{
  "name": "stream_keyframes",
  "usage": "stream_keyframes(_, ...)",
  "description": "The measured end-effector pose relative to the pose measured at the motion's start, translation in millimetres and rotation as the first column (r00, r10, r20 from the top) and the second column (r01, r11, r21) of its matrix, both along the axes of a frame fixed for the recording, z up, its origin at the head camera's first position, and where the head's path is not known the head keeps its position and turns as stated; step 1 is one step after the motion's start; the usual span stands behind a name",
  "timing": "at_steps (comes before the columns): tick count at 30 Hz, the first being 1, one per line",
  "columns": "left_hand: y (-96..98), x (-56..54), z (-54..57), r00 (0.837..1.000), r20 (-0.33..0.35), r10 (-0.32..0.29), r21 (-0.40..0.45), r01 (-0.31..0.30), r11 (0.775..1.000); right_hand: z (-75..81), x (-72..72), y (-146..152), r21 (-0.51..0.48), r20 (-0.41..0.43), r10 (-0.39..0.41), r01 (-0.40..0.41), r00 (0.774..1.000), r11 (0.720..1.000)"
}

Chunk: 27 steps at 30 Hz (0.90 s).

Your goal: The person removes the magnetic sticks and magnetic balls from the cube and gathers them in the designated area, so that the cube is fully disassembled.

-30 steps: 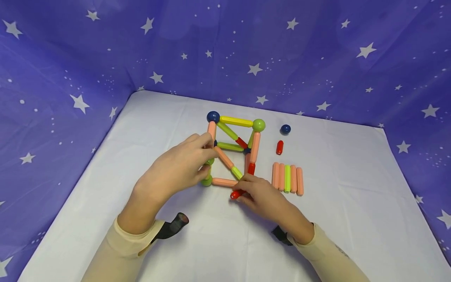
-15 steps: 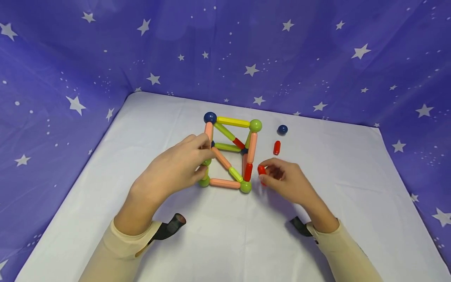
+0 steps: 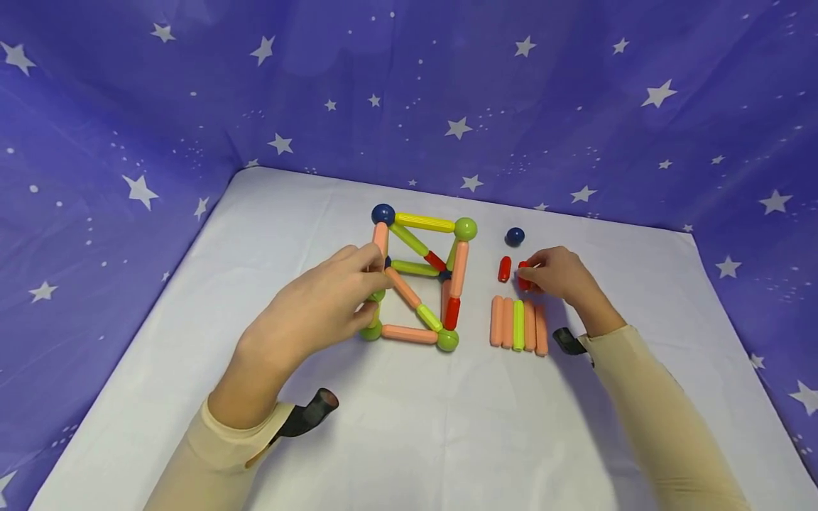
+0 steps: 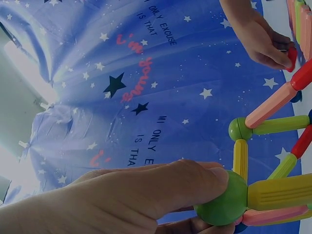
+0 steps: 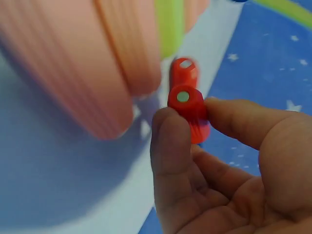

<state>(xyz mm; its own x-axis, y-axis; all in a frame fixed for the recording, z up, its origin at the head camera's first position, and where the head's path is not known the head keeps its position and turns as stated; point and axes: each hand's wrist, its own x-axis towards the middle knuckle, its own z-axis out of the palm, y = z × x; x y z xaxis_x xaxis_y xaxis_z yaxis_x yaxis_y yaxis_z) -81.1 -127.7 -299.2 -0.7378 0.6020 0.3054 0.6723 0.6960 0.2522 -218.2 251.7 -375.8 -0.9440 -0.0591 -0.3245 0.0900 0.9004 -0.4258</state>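
My left hand [image 3: 313,316] grips a green ball [image 4: 228,201] on the left side of a frame built from magnetic rods and balls, thumb on one side and fingertips below. The frame has pink, yellow, green and red rods, with a yellow rod [image 3: 424,222] along its back and a pink rod [image 3: 409,333] along its front. My right hand [image 3: 565,273] pinches a short red magnetic rod [image 5: 195,109] between thumb and fingertips. In the head view it is just right of another short red rod [image 3: 505,269] lying on the table.
A row of several pink rods [image 3: 497,321] with one green rod [image 3: 518,326] lies in front of my right hand. Behind the red rods sits a loose blue ball [image 3: 514,236]. Starry purple cloth [image 3: 460,85] stands around the white table [image 3: 396,426].
My right hand has carried the short red rod from the frame's front right corner rightward and back, beside the other red rod. My left hand keeps its hold in place.
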Motion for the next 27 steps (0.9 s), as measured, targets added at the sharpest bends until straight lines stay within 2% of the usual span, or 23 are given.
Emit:
stream_keyframes(3,0.7,0.5,0.5,1.000,0.012,0.005,-0.001,-0.005,1.000,-1.5,-12.4,1.5,0.028,0.068,-0.010,0.008,0.998,1.000)
stream_keyframes(7,1.3,1.4,0.8,1.000,0.019,0.006,-0.002,-0.006,1.000,-4.4,-20.3,3.0,0.010,0.104,-0.023,0.022,0.994,1.000)
stream_keyframes(15,-0.1,1.9,1.2,1.000,0.004,0.007,0.002,-0.007,1.000,-8.7,-24.2,0.4,-0.055,0.095,-0.033,0.038,0.995,0.998)
stream_keyframes(21,-1.7,1.9,0.7,1.000,0.017,0.013,0.001,-0.013,1.000,-5.1,-21.5,-3.8,-0.046,0.095,-0.038,0.042,0.995,0.998)
stream_keyframes(24,-2.1,1.8,0.6,1.000,0.017,0.014,0.004,-0.014,1.000,5.2,-12.9,-7.2,0.006,0.009,-0.022,0.021,1.000,1.000)
stream_keyframes(27,-2.7,1.6,0.6,1.000,0.008,0.016,0.003,-0.016,1.000,18.4,2.7,-20.0,-0.024,-0.125,0.013,-0.016,0.992,1.000)
